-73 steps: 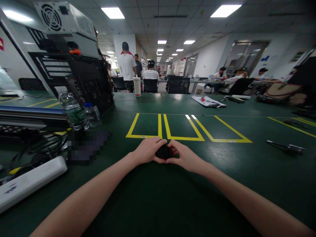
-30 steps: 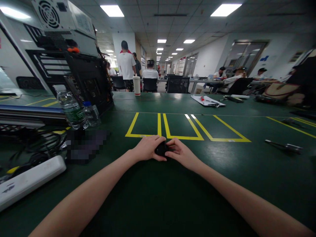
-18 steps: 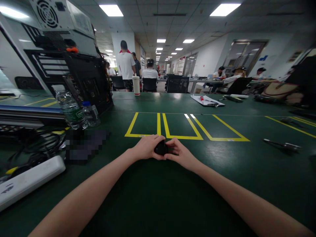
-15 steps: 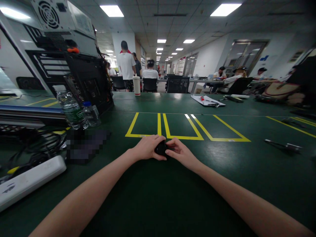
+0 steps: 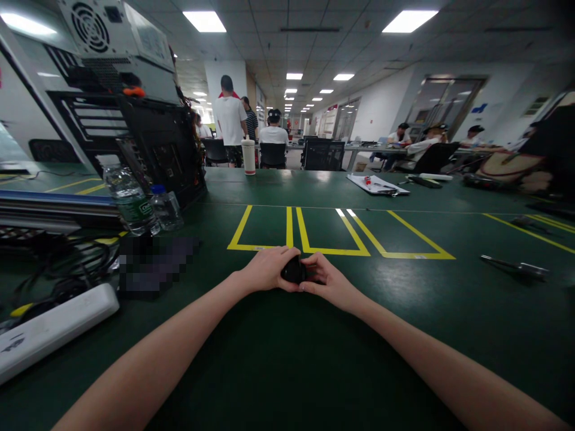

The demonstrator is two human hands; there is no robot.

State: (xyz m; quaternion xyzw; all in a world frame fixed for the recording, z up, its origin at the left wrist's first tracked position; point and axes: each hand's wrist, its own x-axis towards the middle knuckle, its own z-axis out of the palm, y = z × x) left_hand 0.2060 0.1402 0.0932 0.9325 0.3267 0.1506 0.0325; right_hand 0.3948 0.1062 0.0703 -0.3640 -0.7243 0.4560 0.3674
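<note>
Just in front of the yellow tape, a small rounded black object (image 5: 293, 270) is held between my two hands. Its kind cannot be made out. My left hand (image 5: 268, 268) wraps its left side, with the thumb below and the fingers over the top. On the other side, my right hand (image 5: 330, 281) has bent fingers at the object's right edge and the thumb reaching to its lower edge. Much of the object is covered by the fingers. Beneath both hands lies the dark green tabletop (image 5: 296, 359).
To the left stand an open computer case (image 5: 157, 149), a large plastic bottle (image 5: 128, 200), a smaller bottle (image 5: 167, 209) and a white power strip (image 5: 58, 329). A white cup (image 5: 248, 157) and clipboard (image 5: 377, 184) are farther back. A metal tool (image 5: 516, 267) lies right. Several people sit or stand beyond.
My right thumb has shifted down and left to the object's lower edge, and the right fingers have moved slightly. My left hand keeps its grip, almost unmoved.
</note>
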